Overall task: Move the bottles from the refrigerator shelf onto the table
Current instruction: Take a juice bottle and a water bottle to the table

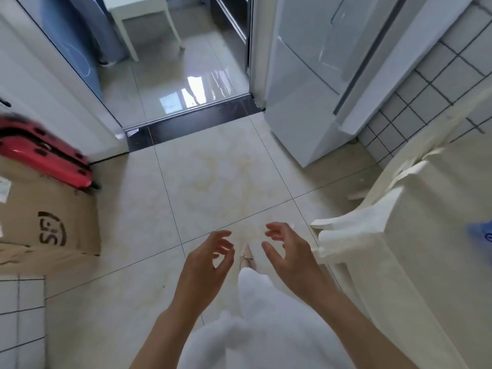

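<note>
A white refrigerator [314, 83] stands at the upper right with its doors closed, so no shelf or bottle inside is visible. The cream table [436, 235] fills the right edge, with a blurred blue object [480, 233] on it. My left hand [207, 259] and my right hand [287, 251] hang over the tiled floor in the lower middle, both empty with fingers apart and curled. They are well short of the refrigerator.
A cream chair [354, 230] stands against the table's left side. A cardboard box [50, 225] and a red suitcase [45, 153] sit at the left. A doorway with a dark threshold [191, 121] leads to another room ahead.
</note>
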Available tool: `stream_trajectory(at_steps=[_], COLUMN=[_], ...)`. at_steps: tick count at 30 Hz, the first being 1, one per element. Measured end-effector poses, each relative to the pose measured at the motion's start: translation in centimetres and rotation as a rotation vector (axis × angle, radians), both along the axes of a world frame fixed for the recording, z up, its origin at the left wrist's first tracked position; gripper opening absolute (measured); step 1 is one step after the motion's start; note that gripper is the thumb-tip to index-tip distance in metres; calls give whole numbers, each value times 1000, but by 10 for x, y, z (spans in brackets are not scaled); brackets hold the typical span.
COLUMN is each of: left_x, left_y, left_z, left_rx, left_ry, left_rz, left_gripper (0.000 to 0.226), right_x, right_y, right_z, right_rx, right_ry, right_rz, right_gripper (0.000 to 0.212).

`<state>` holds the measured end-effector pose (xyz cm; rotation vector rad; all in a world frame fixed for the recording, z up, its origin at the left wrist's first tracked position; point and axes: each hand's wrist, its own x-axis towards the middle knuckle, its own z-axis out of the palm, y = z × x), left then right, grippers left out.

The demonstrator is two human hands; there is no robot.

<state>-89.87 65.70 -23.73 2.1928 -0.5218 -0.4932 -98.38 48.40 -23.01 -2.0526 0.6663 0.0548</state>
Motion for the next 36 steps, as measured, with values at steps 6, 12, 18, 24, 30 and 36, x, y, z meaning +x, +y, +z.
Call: stream_trajectory(at_steps=[6, 12, 18, 24, 30, 36], left_x=[104, 191, 278, 389, 525, 635], left_y=[-35, -64, -85, -105, -136, -203], left_z=[13, 21, 16, 8, 25, 33], left_rx=[25, -2, -6, 30, 81, 13], left_ry=[-16, -22, 10, 29, -46, -75], left_rz=[29, 80, 93, 20, -204, -357], left_gripper=[28, 28, 28, 27, 32, 32], right_x=[111, 207, 289, 381, 482, 550], right_y=[-40, -75, -97, -105, -119, -159], right_z=[12, 24, 20, 9, 22, 36], right_rx=[-22, -48, -36, -36, -33, -23], right_ry=[0, -35, -13, 3, -18, -53], right_rz=[121, 179, 153, 68, -92, -281], right_gripper=[35, 37, 35, 33, 33, 33])
